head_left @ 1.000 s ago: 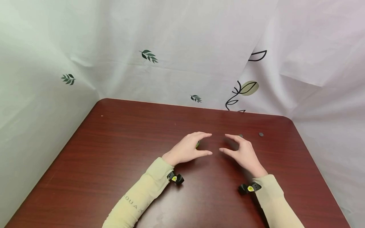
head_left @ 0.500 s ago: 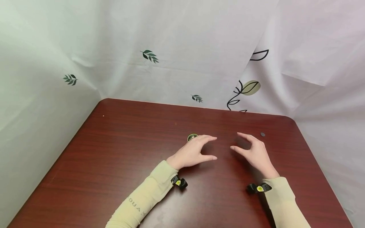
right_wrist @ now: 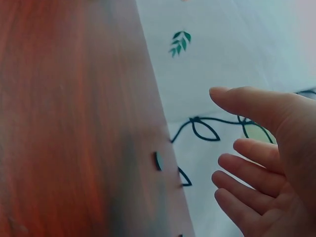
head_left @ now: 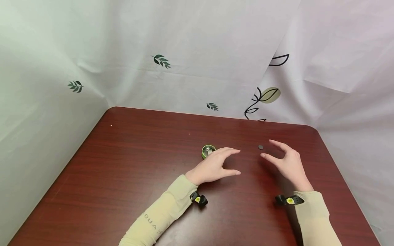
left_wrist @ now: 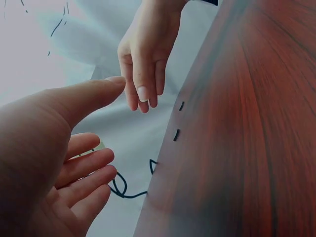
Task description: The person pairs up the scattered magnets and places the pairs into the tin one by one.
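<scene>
My left hand (head_left: 213, 165) hovers over the table with thumb and fingers spread apart, holding nothing. Just behind it sits a small round tin (head_left: 204, 155) with a green rim and a shiny inside; something pale lies in it, partly covered by the hand. Further right my right hand (head_left: 289, 164) is also spread, its palm facing the left one. Left of its fingertips a small dark disc (head_left: 260, 147) lies flat on the table. The left wrist view shows two such dark discs (left_wrist: 176, 135) near the table's edge; in the head view the right hand hides one.
The dark red wooden table (head_left: 138, 153) has rounded far corners. White cloth (head_left: 191, 41) printed with leaves hangs behind it and along both sides. A tiny white speck (head_left: 111, 125) marks the table's far left. Black wrist cameras (head_left: 200, 199) are strapped to both sleeves.
Both hands have shifted right, the right one further, so the gap between them has widened. The tin has come out from behind the left hand. The right hand now covers the right-hand disc.
</scene>
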The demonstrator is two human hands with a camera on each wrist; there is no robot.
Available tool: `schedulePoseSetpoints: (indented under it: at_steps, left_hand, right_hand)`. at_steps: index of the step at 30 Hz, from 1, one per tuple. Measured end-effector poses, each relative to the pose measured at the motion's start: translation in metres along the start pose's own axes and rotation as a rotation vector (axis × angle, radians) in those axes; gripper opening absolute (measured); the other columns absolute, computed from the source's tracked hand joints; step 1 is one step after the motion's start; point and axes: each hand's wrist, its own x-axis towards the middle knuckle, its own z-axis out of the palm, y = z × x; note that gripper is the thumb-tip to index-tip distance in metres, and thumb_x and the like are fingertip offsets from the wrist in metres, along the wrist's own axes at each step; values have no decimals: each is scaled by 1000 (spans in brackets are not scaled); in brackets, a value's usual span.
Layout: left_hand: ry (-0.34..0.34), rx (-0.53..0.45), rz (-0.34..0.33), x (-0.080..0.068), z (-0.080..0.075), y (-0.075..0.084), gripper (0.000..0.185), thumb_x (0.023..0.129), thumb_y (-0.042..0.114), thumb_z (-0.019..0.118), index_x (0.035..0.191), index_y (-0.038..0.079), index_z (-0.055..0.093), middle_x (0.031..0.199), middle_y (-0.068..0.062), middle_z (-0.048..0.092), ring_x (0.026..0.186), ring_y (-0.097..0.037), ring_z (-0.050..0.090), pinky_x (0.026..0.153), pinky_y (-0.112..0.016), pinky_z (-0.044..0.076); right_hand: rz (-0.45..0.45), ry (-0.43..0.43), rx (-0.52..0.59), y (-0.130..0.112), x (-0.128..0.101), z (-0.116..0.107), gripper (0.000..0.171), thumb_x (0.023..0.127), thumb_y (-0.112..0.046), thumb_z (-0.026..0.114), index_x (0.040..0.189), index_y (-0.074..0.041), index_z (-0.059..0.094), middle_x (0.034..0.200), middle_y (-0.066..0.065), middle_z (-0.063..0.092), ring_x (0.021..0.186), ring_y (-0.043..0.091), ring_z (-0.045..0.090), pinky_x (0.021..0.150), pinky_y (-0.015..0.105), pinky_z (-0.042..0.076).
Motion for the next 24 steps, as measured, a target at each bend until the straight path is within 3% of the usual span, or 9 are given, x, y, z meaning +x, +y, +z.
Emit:
schedulePoseSetpoints:
  at_steps: [4, 10, 17, 24]
  left_hand:
    - [4, -5, 4, 5, 1, 2, 71, 92, 45, 76, 149, 12, 51, 146, 2, 53, 136, -11, 44, 112, -24, 31]
    - [15, -15, 3, 18, 1, 1, 71, 92, 46, 75, 150, 13, 51, 146, 2, 52, 135, -12, 45, 112, -26, 32]
    - [33, -21, 19, 41, -4, 1, 68, 92, 43, 76, 147, 11, 53, 144, 0, 54, 133, -13, 48, 110, -26, 35]
    - [39, -40, -15, 69, -9, -3, 63, 92, 38, 77, 144, 10, 56, 138, -1, 59, 125, -11, 54, 103, -19, 38]
  right_hand:
    - [23, 11, 8, 4, 2, -9, 65, 86, -38, 84, 139, -7, 62, 133, 17, 63, 122, 36, 58, 93, 51, 48]
    - [57, 32, -1, 12, 6, -26, 62, 88, -40, 82, 139, -9, 63, 133, 16, 64, 119, 37, 61, 83, 18, 47]
    - [113, 44, -26, 14, 18, -49, 65, 90, -44, 78, 143, -11, 60, 140, 17, 59, 130, 35, 50, 92, 40, 43]
    - [151, 22, -22, 24, 30, -66, 69, 91, -46, 76, 146, -9, 57, 140, 18, 58, 124, 37, 58, 78, 11, 40]
